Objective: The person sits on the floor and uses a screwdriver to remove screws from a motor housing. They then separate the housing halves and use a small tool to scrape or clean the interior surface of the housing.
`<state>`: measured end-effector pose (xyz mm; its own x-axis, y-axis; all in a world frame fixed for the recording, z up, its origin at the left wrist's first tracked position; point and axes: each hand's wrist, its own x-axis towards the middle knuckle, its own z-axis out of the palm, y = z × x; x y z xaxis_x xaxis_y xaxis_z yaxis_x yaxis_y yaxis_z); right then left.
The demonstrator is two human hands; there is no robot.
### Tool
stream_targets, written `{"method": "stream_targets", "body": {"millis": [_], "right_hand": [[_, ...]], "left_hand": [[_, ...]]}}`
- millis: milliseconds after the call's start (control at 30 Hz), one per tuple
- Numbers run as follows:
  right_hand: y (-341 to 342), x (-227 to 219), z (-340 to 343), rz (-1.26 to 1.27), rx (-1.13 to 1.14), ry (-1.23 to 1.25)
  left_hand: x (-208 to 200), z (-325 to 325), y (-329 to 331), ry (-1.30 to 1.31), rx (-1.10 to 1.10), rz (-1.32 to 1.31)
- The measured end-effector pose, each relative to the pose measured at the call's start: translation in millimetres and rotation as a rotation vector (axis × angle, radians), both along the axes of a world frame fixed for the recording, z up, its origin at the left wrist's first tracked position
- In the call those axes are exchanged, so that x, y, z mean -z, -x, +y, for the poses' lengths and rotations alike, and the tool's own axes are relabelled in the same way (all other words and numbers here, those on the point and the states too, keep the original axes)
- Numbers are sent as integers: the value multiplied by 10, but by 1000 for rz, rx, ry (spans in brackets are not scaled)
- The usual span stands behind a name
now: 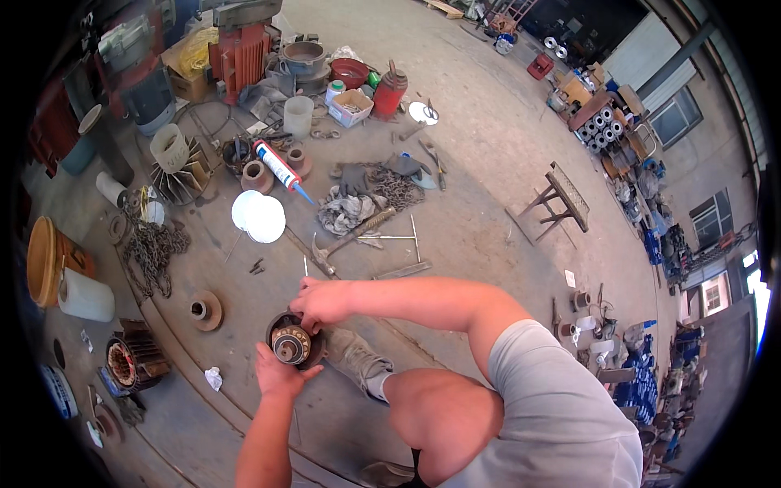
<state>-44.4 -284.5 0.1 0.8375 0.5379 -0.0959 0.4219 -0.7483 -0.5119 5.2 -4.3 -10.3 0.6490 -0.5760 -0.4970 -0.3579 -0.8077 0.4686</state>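
Over the floor by my shoe [355, 363] is a round dark metal part with a shaft [288, 346]. Its face carries a ring of tan spots, like a bearing, around the central shaft stub. My left hand [279, 372] cups its lower side, thumb stretched out along the right. At the upper rim, the bent fingers of my right hand [320, 303] close on the part's edge; whether they also pinch something small is hidden. Just beyond the right hand lies a claw hammer [355, 237] with a wooden handle. A flanged metal collar [206, 310] rests on the floor to the left.
Crumpled grey cloth [346, 213], chains [399, 189], a sealant tube [277, 165] and white lids [264, 218] lie ahead. At left are an orange bucket [49, 260] and a motor stator [130, 363]. A metal stool [557, 199] stands to the right; parts line the right wall.
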Motion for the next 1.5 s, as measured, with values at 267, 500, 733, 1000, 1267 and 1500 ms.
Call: {"method": "stream_targets", "body": {"millis": [267,500,733,1000,1267,1500], "right_hand": [[-230,-75,25,89,-117,85],[-290,-119,-4,132,-128,116],[-496,-106,30,324,-199,267],[-236,6,-68,305,-60,98],[-96,-44,-68,391,131,-5],[101,206,-204,205,122,-197]], "left_hand": [[136,128,-134,9,259,-13],[89,92,-79,-3,291,-80],[176,139,-94,33,319,-110],[72,110,-46,76,199,-77],[33,49,-12,89,167,-44],[-30,26,-43,62,100,-25]]}}
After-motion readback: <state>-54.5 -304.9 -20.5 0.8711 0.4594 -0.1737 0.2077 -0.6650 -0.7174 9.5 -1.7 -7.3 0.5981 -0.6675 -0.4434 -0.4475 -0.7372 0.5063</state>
